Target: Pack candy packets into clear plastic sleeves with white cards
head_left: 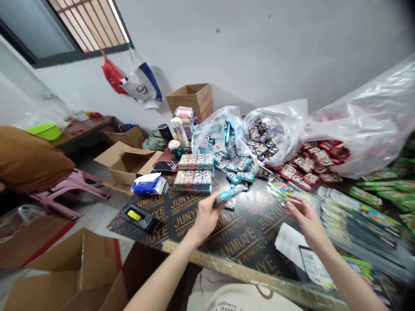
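Observation:
My left hand [205, 219] is closed around one end of a small flat blue packet [231, 193], held tilted just above the black tabletop [227, 235]. To the right, my right hand [303, 214] has its fingertips at the near edge of a green-and-white printed packet [277, 188] and seems to pinch it; the exact grip is small and partly hidden. Loose blue packets [245, 176] spill from a clear plastic bag [204, 129] beyond my left hand. Red packets [304, 164] lie in a heap beyond my right hand.
Stacked printed boxes [193, 180] stand left of my hands, near a blue tissue pack [148, 183] and a black tape-like holder [141, 218]. Dark packets [262, 140] fill another bag. Clear sleeves [353, 220] and green packets [366, 196] lie right. Open cartons [129, 162] stand left.

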`<state>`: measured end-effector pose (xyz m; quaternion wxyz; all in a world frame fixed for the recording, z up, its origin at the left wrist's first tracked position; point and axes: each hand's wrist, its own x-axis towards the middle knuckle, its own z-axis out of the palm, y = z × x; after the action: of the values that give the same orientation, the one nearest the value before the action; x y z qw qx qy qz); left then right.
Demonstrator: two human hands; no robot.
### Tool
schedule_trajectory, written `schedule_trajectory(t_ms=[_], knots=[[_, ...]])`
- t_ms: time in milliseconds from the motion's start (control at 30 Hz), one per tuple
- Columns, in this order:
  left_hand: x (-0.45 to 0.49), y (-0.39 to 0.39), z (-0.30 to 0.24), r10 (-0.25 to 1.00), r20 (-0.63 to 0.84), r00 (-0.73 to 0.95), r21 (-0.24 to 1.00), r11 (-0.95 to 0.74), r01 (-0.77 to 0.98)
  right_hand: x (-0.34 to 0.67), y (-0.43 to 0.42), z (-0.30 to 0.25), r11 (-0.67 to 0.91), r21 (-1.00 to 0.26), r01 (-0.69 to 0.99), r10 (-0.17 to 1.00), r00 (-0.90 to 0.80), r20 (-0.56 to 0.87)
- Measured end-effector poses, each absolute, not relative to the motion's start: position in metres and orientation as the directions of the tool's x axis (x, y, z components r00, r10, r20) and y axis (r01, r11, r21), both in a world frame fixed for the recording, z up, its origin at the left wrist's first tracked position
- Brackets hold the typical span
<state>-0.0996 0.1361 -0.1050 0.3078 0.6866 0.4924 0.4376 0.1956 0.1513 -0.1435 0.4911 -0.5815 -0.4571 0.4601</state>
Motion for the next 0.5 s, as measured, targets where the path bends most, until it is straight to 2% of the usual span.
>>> schedule_trajectory(t_ms=[67, 100, 167, 233, 300, 367, 433, 500], knots=[[-0.129, 0.161, -0.099, 0.86, 0.498, 0.113, 0.617, -0.443, 0.65, 0.204, 0.149, -0.158, -0.091, -0.987, 0.135, 0.982, 0.176, -0.066], [-0.141, 0.175, -0.102, 0.829, 0.542, 0.137, 0.492, -0.445, 0.748, 0.205, 0.147, -0.162, -0.082, -0.983, 0.165, 0.986, 0.157, -0.056], [-0.159, 0.199, -0.117, 0.836, 0.509, 0.206, 0.293, -0.393, 0.872, 0.204, 0.141, -0.168, -0.053, -0.973, 0.223, 0.995, 0.092, -0.033], [-0.168, 0.215, -0.136, 0.881, 0.392, 0.266, 0.176, -0.355, 0.918, 0.2, 0.135, -0.17, -0.019, -0.96, 0.278, 1.0, 0.02, -0.014], [-0.169, 0.22, -0.148, 0.901, 0.33, 0.283, 0.113, -0.335, 0.935, 0.199, 0.129, -0.172, 0.008, -0.941, 0.339, 0.999, -0.042, -0.007], [-0.162, 0.214, -0.153, 0.889, 0.371, 0.269, 0.085, -0.321, 0.943, 0.202, 0.123, -0.174, 0.04, -0.907, 0.418, 0.998, -0.066, 0.014], [-0.152, 0.205, -0.154, 0.855, 0.443, 0.271, 0.096, -0.345, 0.934, 0.212, 0.119, -0.179, 0.09, -0.84, 0.535, 0.996, -0.066, 0.065], [-0.141, 0.198, -0.163, 0.822, 0.457, 0.34, 0.132, -0.441, 0.888, 0.226, 0.117, -0.184, 0.116, -0.728, 0.675, 0.993, -0.054, 0.108]])
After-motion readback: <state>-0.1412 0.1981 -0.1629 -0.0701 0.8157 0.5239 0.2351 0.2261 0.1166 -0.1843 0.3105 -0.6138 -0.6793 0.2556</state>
